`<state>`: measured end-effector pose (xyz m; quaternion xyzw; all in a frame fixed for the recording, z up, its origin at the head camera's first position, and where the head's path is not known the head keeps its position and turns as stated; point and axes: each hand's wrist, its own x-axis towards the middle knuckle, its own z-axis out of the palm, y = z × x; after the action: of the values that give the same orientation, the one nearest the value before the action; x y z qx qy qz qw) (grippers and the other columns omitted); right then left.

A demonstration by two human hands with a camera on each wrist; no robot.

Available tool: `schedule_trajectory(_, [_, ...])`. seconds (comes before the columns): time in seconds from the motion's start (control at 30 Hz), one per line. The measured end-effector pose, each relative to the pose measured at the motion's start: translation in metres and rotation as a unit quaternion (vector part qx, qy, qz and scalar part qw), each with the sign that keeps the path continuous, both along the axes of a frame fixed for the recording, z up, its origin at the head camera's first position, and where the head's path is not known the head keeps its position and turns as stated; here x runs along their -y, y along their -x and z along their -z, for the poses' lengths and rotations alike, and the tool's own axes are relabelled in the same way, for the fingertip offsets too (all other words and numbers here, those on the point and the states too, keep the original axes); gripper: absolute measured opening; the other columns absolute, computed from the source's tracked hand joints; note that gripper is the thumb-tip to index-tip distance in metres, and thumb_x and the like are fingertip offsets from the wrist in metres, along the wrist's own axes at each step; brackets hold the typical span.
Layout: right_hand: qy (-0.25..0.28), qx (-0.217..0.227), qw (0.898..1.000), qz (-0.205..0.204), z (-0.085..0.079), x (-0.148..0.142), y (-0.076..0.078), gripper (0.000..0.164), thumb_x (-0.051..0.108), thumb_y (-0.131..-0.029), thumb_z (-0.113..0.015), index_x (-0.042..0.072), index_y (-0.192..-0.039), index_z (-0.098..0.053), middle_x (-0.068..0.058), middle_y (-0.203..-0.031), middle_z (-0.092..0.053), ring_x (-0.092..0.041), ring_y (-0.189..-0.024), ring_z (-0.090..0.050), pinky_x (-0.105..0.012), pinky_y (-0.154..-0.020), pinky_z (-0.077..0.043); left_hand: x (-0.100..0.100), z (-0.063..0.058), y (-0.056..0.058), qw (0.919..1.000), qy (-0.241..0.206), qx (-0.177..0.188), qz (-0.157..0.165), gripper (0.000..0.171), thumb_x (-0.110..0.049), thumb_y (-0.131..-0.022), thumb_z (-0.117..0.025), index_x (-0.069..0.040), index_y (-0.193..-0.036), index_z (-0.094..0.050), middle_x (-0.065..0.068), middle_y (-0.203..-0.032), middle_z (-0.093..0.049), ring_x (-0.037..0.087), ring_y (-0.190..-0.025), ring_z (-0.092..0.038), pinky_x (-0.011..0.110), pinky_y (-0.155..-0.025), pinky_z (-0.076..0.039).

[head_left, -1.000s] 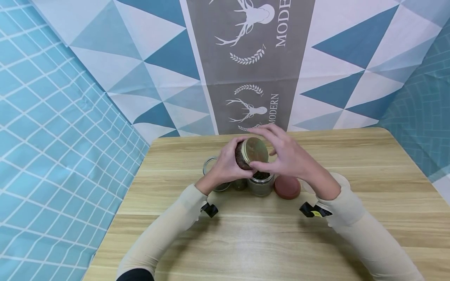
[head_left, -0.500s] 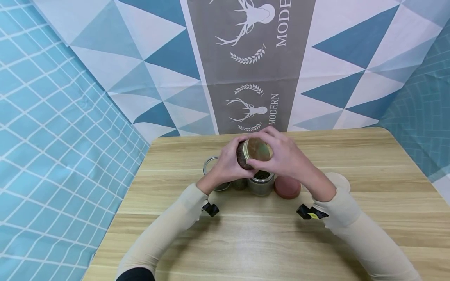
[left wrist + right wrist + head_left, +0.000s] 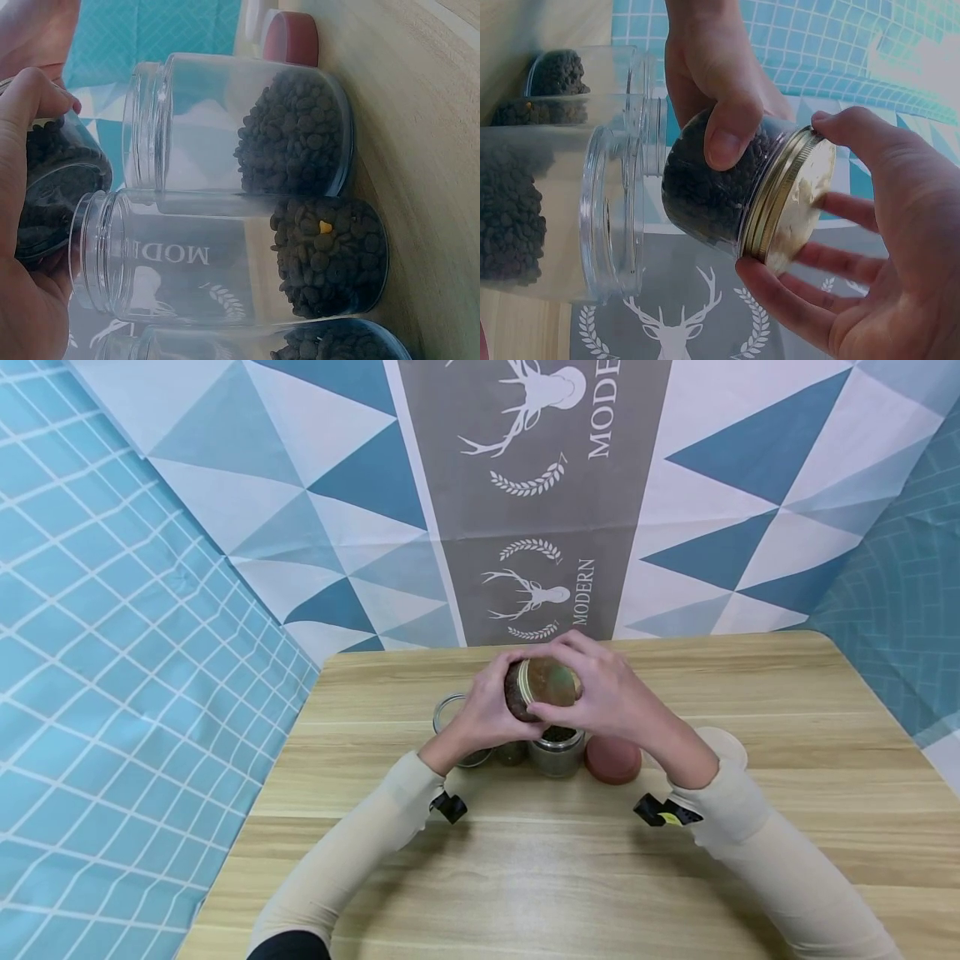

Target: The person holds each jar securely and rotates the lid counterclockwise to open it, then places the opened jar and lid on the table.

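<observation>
A small glass jar [image 3: 705, 191] full of dark pellets is held tilted above the table, its gold screw lid [image 3: 802, 206] on. My left hand [image 3: 486, 706] grips the jar's body, the thumb lying across the glass in the right wrist view. With thumb and fingers spread around the rim, my right hand [image 3: 609, 692] holds the gold lid. Just below stand three lidless glass jars partly filled with dark pellets: a wide jar [image 3: 206, 127], a middle jar [image 3: 180, 259] with one yellow piece among its pellets, and a third jar [image 3: 322, 346] cut off by the frame.
To the right of the wide jar lies a red lid [image 3: 613, 760] on the wooden table [image 3: 525, 877]. A whitish round lid [image 3: 723, 746] is farther right, partly behind the right wrist. Patterned cloth [image 3: 532, 510] hangs behind the table's back edge.
My right hand has come left and its fingers have closed around the gold lid's rim. The jar has shifted slightly right. Over the last half second both hands look almost still.
</observation>
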<state>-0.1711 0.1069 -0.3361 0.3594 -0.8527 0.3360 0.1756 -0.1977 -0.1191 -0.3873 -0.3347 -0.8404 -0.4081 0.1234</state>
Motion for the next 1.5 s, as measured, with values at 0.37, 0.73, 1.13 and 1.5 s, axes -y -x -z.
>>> schedule_trajectory(0.37, [-0.008, -0.065, 0.991, -0.114, 0.001, -0.003, 0.007, 0.060, 0.007, -0.084, -0.085, 0.010, -0.143, -0.073, -0.019, -0.150, -0.067, -0.038, -0.137, -0.066, -0.060, -0.113, -0.059, 0.003, -0.002, 0.000, 0.9999, 0.003, -0.001, -0.010, 0.097, -0.017, -0.070, -0.094, 0.006, -0.154, -0.052, 0.025, -0.153, -0.068, 0.039, -0.133, -0.071, 0.054, -0.116, -0.060])
schedule_trajectory(0.73, [-0.020, -0.066, 0.990, -0.125, 0.002, -0.005, 0.005, 0.064, 0.009, -0.086, -0.085, 0.011, -0.148, -0.070, -0.023, -0.160, -0.060, -0.043, -0.144, -0.060, -0.065, -0.115, -0.056, 0.002, 0.000, -0.001, 1.0000, 0.000, -0.002, -0.004, 0.098, -0.016, -0.068, -0.096, 0.006, -0.153, -0.052, 0.026, -0.151, -0.068, 0.040, -0.133, -0.070, 0.055, -0.117, -0.059])
schedule_trajectory(1.13, [0.031, 0.008, 0.999, -0.025, -0.003, -0.011, 0.003, 0.081, 0.032, -0.086, -0.096, 0.017, -0.159, -0.063, -0.016, -0.160, -0.059, -0.034, -0.132, -0.064, -0.041, -0.084, -0.069, 0.002, 0.001, -0.001, 1.0000, -0.002, 0.006, -0.007, 0.096, -0.013, -0.069, -0.098, 0.007, -0.151, -0.053, 0.026, -0.147, -0.069, 0.040, -0.132, -0.070, 0.055, -0.116, -0.060])
schedule_trajectory(1.5, [0.019, 0.055, 0.997, 0.054, -0.002, -0.001, -0.001, 0.074, 0.038, -0.088, -0.093, 0.020, -0.154, -0.067, -0.014, -0.137, -0.068, -0.027, -0.092, -0.068, -0.042, -0.082, -0.058, 0.002, 0.000, -0.001, 0.9999, 0.000, 0.007, -0.011, 0.097, -0.015, -0.069, -0.099, 0.005, -0.151, -0.053, 0.024, -0.144, -0.070, 0.039, -0.128, -0.072, 0.053, -0.113, -0.062])
